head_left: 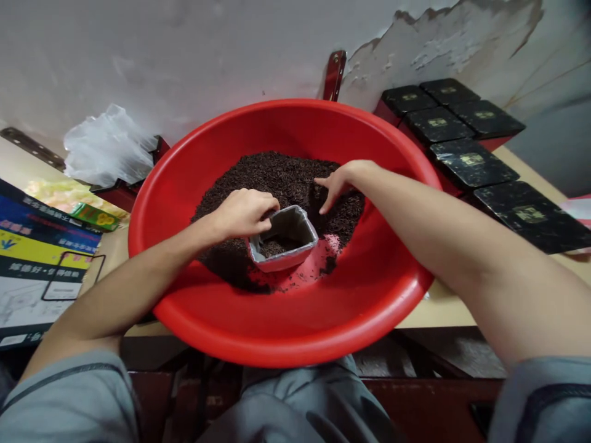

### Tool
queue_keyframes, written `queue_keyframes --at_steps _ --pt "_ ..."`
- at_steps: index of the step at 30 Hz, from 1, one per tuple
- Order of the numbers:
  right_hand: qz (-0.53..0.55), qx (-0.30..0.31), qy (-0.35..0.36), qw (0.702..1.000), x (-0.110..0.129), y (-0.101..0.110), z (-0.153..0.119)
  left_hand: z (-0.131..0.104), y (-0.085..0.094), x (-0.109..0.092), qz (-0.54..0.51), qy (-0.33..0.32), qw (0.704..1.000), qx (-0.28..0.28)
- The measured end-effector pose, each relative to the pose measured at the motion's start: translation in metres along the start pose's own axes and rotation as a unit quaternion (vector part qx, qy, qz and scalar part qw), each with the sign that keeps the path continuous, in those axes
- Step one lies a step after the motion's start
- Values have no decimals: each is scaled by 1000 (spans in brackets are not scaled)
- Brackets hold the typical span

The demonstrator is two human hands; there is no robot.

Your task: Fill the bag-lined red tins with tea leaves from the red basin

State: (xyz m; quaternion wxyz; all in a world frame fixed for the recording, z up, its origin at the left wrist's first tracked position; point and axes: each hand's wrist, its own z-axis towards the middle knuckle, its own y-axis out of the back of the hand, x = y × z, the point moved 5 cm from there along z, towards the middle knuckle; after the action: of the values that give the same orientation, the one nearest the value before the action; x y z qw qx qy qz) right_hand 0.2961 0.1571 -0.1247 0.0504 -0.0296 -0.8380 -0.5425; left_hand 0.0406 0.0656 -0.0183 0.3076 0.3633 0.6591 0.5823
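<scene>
A wide red plastic basin [295,335] holds a heap of dark loose leaves that look like tea [272,169]. Inside it stands a small reddish tin [284,261] with a silvery liner, partly filled with the same leaves. My left hand [247,212] grips the tin's left rim, fingers curled over the edge. To the right of the tin, my right hand [339,183] reaches down into the heap with thumb and forefinger apart. Its other fingers are partly hidden, and I see nothing held in it.
Several black-lidded tins [466,160] are lined up on the table to the right. A clear plastic bag bundle [108,144] lies at the left, near a printed cardboard box [44,264] and a small green box [95,215]. Behind the basin is a peeling wall [221,55].
</scene>
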Motion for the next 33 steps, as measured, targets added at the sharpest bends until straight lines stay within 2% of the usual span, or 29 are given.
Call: queue_keyframes --at_steps 3,6,9,11,16,23,29,33 --pt "-45 107 -58 991 21 -34 -9 -1 1 14 15 19 999 34" --pt "-97 81 -80 989 35 -53 -14 0 -1 22 -4 15 998 57" --pt "-147 50 -89 984 36 -65 -19 1 -4 26 -17 3 998 62" --pt "-181 34 -84 979 32 -67 -25 2 -6 27 -18 -2 998 62" --pt "-275 -7 -12 961 29 -63 -46 0 -5 26 -5 -2 998 62" --pt "-298 -78 -9 951 34 -61 -55 0 -6 28 -6 3 998 67" --pt "-309 -65 -25 949 31 -61 -49 -1 -5 28 -7 3 997 74" --pt "-325 -68 5 943 32 -56 -49 -2 -6 29 -15 4 998 65"
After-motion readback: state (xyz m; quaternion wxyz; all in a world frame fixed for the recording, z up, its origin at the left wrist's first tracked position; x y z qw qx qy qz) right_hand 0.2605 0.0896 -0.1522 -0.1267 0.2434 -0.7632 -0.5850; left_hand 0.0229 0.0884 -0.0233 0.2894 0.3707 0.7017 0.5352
